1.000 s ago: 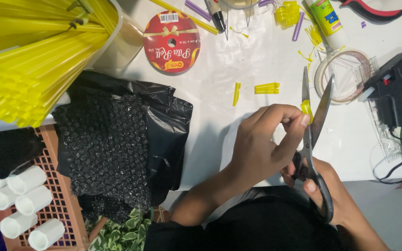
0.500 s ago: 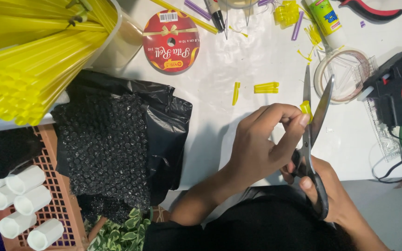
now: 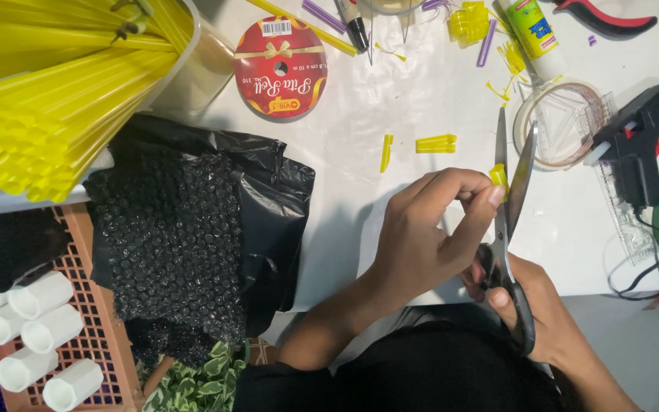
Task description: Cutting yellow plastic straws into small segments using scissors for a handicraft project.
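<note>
My left hand pinches a short yellow straw piece between thumb and fingertips, holding it between the blades of the scissors. My right hand grips the black scissor handles below, partly hidden behind the left hand. The blades stand slightly apart, pointing away from me over the white table. Two cut yellow straw pieces lie on the table just beyond my left hand.
A bundle of long yellow straws fills the top left. A black bubble-wrap bag, a red ribbon spool, a black glue gun, a clear tape roll, a glue bottle and white tubes in a brown crate surround me.
The scissor blades have closed a little around the yellow piece. Both hands stay in nearly the same place.
</note>
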